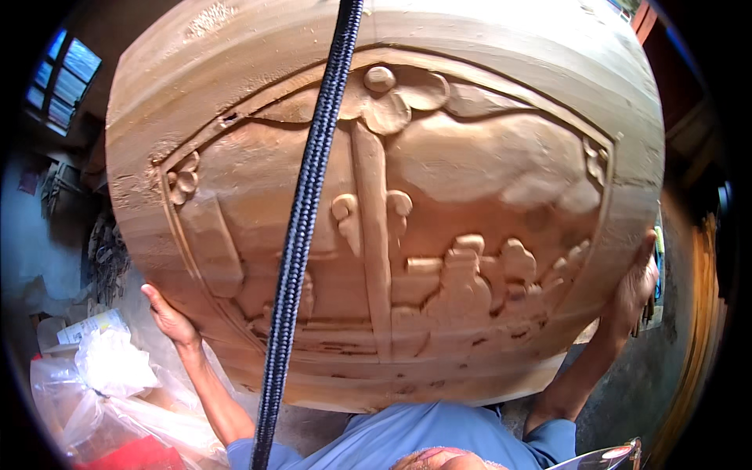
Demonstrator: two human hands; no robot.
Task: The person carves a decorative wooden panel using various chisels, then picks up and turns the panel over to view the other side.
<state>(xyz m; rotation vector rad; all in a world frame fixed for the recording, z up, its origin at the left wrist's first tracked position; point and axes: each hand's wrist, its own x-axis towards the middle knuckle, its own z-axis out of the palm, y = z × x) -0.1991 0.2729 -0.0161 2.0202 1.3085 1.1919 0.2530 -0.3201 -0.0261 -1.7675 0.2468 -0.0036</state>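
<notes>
A large carved wooden panel (486, 168) fills the middle of the head view, tilted up in front of my body. Its relief shows a central post (373, 243) with a round-petalled flower (384, 98) on top, and rounded figures (462, 282) at the lower right, inside a raised border. My left hand (174, 317) grips the panel's lower left edge, thumb up, with its other fingers hidden behind the wood. On the right edge my right hand (638, 282) holds on likewise, its fingers mostly out of sight behind the board.
A dark braided cable (305, 204) runs across the view in front of the panel. Clear plastic bags (102, 384) and a red item (137, 454) lie at the lower left. Long wooden boards (697, 313) stand at the right; a window (66, 78) is at the upper left.
</notes>
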